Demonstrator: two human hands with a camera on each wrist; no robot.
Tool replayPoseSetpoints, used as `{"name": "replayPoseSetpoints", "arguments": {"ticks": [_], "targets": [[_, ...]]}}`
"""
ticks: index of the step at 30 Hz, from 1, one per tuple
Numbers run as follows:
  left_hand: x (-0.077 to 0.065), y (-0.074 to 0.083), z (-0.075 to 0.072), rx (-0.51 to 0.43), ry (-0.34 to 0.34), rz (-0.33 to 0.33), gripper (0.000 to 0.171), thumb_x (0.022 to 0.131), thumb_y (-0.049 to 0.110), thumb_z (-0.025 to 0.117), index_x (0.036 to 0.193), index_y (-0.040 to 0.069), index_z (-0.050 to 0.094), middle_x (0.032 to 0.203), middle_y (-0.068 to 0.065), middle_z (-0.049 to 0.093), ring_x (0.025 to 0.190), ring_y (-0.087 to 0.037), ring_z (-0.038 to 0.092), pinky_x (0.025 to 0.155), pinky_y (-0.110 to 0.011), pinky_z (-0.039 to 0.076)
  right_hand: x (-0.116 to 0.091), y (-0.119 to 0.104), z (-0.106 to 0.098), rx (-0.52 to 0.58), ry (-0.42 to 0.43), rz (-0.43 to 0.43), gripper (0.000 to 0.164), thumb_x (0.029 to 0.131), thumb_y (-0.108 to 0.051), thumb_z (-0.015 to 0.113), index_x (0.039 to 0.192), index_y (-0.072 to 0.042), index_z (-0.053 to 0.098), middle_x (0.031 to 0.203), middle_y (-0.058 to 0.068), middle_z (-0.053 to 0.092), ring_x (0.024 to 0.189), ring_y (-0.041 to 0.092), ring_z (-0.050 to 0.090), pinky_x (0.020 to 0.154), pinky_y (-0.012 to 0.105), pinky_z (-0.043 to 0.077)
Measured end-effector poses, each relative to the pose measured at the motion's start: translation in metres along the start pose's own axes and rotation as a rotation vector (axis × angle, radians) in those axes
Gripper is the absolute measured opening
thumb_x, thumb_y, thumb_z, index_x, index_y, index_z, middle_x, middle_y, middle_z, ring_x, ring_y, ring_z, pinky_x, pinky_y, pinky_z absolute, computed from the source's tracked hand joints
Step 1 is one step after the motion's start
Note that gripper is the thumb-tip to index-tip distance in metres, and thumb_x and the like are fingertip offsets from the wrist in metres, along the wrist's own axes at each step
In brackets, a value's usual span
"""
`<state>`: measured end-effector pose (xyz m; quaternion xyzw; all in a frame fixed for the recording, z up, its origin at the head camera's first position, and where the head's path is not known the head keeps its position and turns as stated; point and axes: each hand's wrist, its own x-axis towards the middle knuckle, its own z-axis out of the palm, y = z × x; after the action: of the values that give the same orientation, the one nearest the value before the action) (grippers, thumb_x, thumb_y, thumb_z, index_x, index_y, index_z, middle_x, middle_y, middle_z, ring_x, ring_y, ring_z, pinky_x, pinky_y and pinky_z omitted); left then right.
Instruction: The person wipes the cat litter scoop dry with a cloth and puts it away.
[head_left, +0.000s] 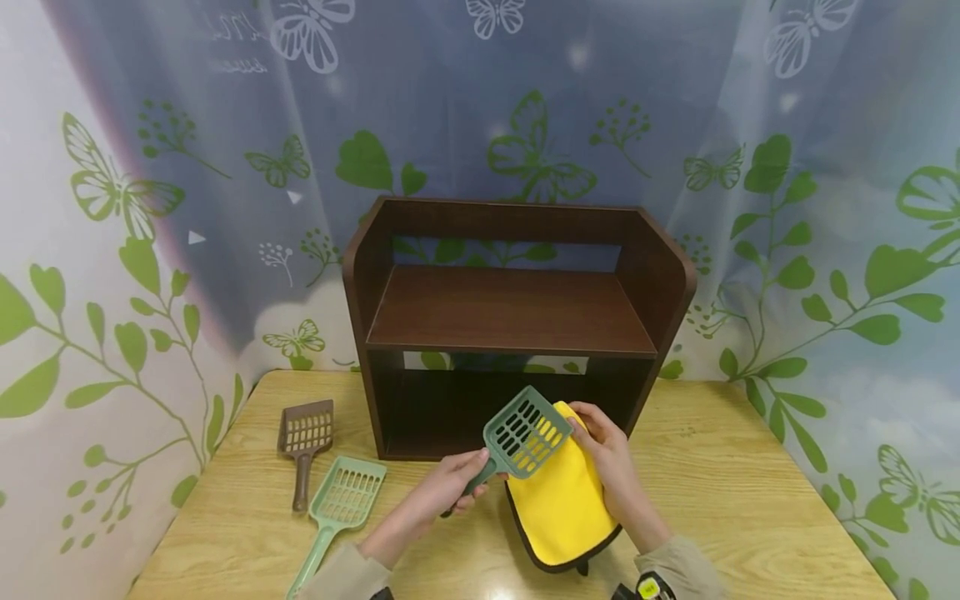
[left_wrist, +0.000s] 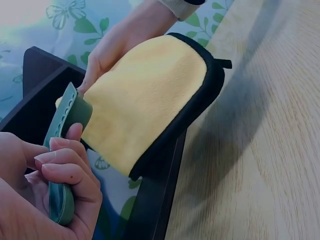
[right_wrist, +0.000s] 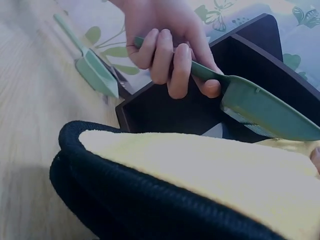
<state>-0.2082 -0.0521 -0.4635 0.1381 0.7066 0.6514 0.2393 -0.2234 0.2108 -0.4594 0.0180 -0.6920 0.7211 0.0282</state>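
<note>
A dark green slotted litter scoop [head_left: 522, 454] is in my left hand [head_left: 453, 485], its fingers curled round the handle. My right hand [head_left: 617, 467] pinches the far end of a yellow cloth [head_left: 562, 508] with black edging and a small loop. In the head view the scoop's basket overlaps the upper part of the cloth, close by the right fingertips. The right wrist view shows the cloth's black edge [right_wrist: 145, 182] in two layers, with the scoop [right_wrist: 265, 107] just beyond.
A light green scoop [head_left: 327, 521] and a brown scoop [head_left: 302, 467] lie on the wooden table [head_left: 720, 500] at left. Behind my hands stands a dark brown two-level shelf [head_left: 517, 308]. A leaf-and-butterfly printed curtain [head_left: 450, 100] hangs at the back.
</note>
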Motion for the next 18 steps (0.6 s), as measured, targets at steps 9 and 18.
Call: {"name": "replayPoseSetpoints", "arguments": {"ticks": [9, 18], "targets": [[0.003, -0.001, 0.005, 0.031, 0.005, 0.008, 0.051, 0.109, 0.043, 0.044, 0.124, 0.000, 0.067, 0.071, 0.002, 0.049, 0.052, -0.005, 0.033, 0.049, -0.018, 0.029, 0.015, -0.003, 0.012, 0.021, 0.050, 0.015, 0.031, 0.104, -0.018, 0.060, 0.130, -0.001, 0.057, 0.107, 0.000, 0.068, 0.085, 0.011, 0.065, 0.075, 0.021, 0.055], [0.002, 0.002, -0.007, 0.028, 0.113, 0.019, 0.053, 0.108, 0.044, 0.044, 0.129, 0.000, 0.064, 0.072, 0.002, 0.046, 0.053, -0.006, 0.031, 0.052, -0.020, 0.028, 0.002, 0.002, 0.000, 0.050, 0.002, 0.056, 0.036, 0.105, -0.020, 0.059, 0.134, -0.001, 0.053, 0.105, -0.001, 0.070, 0.083, 0.013, 0.069, 0.076, 0.024, 0.057]]}}
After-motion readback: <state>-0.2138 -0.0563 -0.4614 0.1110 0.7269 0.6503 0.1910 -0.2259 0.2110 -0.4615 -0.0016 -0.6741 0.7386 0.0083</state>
